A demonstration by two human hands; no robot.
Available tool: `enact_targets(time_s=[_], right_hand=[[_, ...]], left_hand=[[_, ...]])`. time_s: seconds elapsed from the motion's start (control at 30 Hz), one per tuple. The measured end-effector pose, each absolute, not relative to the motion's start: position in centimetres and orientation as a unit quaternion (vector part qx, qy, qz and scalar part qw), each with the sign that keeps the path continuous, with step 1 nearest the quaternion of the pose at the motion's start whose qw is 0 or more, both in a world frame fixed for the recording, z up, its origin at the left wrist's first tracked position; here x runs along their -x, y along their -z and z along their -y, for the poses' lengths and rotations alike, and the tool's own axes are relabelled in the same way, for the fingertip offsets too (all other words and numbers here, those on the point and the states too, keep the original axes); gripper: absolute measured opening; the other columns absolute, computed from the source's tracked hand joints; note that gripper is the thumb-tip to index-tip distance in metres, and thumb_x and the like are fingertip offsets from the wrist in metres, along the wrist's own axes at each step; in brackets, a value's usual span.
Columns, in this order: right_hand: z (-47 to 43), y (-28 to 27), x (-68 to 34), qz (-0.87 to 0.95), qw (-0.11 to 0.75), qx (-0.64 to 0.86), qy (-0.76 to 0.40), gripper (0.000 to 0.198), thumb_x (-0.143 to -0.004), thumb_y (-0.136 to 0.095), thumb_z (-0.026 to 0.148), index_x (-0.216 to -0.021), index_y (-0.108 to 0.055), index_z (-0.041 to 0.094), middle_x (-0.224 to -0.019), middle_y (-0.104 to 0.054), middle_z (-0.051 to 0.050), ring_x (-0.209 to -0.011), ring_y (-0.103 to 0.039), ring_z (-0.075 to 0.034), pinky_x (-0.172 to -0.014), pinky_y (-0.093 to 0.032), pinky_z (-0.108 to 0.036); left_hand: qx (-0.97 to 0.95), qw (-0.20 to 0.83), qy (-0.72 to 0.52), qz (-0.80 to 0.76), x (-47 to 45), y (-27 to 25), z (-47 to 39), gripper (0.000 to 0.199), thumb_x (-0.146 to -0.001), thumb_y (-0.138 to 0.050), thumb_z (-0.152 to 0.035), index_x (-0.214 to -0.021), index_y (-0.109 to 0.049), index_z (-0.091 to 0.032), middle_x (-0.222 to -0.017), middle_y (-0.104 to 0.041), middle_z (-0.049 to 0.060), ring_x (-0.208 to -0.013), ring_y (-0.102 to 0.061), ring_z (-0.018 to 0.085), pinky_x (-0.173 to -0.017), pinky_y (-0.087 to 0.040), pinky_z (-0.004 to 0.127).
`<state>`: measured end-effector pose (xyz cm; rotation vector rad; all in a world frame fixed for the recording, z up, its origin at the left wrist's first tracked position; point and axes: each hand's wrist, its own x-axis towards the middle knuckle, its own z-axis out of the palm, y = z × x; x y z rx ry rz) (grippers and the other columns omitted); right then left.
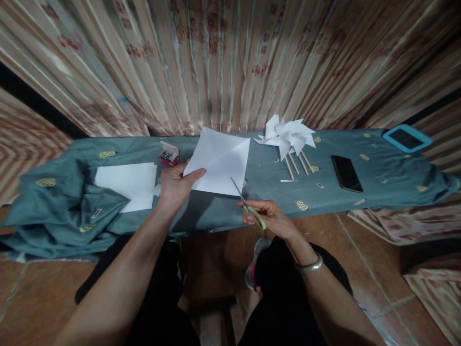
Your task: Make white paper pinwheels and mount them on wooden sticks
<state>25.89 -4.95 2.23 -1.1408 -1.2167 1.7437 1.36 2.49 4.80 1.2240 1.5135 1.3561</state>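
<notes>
My left hand (179, 181) pinches the left edge of a white square sheet of paper (220, 161), thumb on top. Diagonal creases cross the sheet, which is held up over the cloth-covered table. A pair of scissors (255, 215) with pale green handles is in my right hand (270, 217), its fingers around the handles. The blades reach the sheet's lower right corner area and point up and left. Just behind my left hand stands a small red and white box (168, 154), its flap up and small metallic pieces inside.
White paper pinwheels (288, 134) on wooden sticks lie right of the sheet, with paper scraps (289, 180) near them. Further right are a dark phone (346, 173) and a blue-framed tablet (406, 138). More white paper (126, 180) lies at left beside bunched green cloth (68, 202). A curtain (216, 62) hangs behind.
</notes>
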Motion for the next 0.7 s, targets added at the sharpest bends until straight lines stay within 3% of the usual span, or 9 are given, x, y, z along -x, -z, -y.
enact_targets(time_s=[0.5, 0.7], right_hand=[[4.90, -2.09, -25.85, 0.457, 0.361, 0.441, -0.682, 0.048, -0.061, -0.088, 0.038, -0.103, -0.077, 0.019, -0.064, -0.065, 0.004, -0.058, -0.054, -0.006, -0.054, -0.047, -0.019], [4.99, -1.96, -25.84, 0.444, 0.361, 0.448, -0.687, 0.047, -0.060, -0.088, 0.040, -0.101, -0.077, 0.020, -0.063, -0.061, 0.005, -0.059, -0.057, -0.006, -0.058, -0.053, -0.021]], left_hand=[[-0.471, 0.402, -0.526, -0.582, -1.71, -5.00, -2.07, 0.023, -0.057, -0.083, -0.033, -0.073, -0.078, -0.018, -0.063, -0.069, -0.002, -0.056, -0.056, 0.014, -0.051, -0.042, 0.025], [-0.475, 0.396, -0.528, -0.582, -1.61, -4.79, -2.14, 0.020, -0.056, -0.083, -0.032, -0.070, -0.077, -0.018, -0.059, -0.066, -0.003, -0.052, -0.053, 0.012, -0.049, -0.039, 0.024]])
